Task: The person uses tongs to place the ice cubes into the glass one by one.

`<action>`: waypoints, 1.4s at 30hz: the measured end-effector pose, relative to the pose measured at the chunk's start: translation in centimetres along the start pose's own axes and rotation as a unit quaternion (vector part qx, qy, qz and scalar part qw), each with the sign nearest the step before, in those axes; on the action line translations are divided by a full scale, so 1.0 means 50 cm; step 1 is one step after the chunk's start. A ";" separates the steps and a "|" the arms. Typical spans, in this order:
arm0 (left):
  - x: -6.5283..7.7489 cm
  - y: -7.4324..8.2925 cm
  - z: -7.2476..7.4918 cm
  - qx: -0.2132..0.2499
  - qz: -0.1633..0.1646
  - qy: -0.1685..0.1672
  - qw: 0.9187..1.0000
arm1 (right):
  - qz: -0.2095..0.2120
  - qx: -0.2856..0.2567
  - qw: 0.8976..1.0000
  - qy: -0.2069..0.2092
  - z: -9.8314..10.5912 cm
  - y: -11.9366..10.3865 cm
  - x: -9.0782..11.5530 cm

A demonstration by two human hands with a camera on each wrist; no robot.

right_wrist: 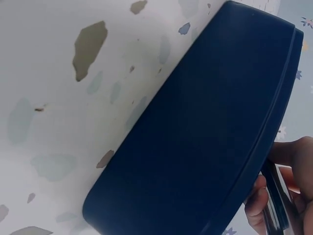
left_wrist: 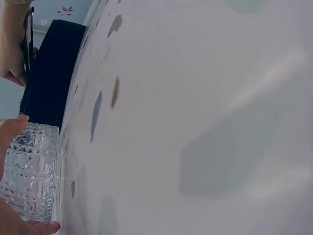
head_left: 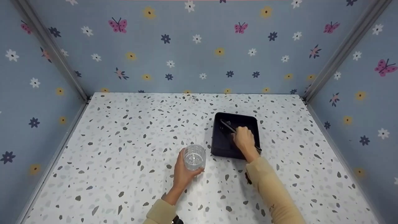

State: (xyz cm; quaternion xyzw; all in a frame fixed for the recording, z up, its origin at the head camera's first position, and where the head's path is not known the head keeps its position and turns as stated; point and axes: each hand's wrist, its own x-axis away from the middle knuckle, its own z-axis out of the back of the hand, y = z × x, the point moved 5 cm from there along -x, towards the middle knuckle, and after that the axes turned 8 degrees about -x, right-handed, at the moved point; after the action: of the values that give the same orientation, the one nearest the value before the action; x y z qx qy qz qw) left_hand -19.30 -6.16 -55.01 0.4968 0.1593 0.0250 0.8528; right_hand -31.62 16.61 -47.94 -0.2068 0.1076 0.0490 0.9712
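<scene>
A clear cut-glass tumbler [head_left: 195, 157] stands on the table, and my left hand [head_left: 182, 171] grips its side, fingers on one side and thumb on the other. The left wrist view shows the diamond pattern of the tumbler [left_wrist: 30, 171] up close. To its right is a deep dark square bin [head_left: 222, 149]. My right hand [head_left: 244, 139] is over this bin and holds slim metal tongs [head_left: 228, 125], their far end slanting down into it. Small shiny bits lie near that end, too dark to make out. In the right wrist view, fingers curl round the tongs [right_wrist: 279, 200] beyond the bin's wall [right_wrist: 195, 117].
The white speckled tabletop [head_left: 124, 155] extends around the bin and tumbler. Blue patterned panels [head_left: 199, 46] enclose it at the back and both sides, with grey metal posts [head_left: 342, 49] at the corners.
</scene>
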 end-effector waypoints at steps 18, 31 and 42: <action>0.002 -0.004 0.001 0.002 0.001 0.006 1.000 | 0.043 -0.028 0.998 0.026 0.034 0.016 0.045; 0.003 -0.003 0.001 0.006 -0.012 0.001 1.000 | 0.091 -0.067 0.993 0.045 0.074 -0.003 0.092; 0.001 0.001 0.000 0.009 -0.014 0.002 1.000 | 0.154 -0.083 0.983 0.056 0.112 -0.056 0.133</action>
State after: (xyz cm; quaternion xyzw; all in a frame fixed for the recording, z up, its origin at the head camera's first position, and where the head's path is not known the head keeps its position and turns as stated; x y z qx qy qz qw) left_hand -19.26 -6.10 -54.97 0.5022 0.1680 0.0121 0.8482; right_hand -23.70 16.69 -43.35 -0.2701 0.1880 0.1956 0.9238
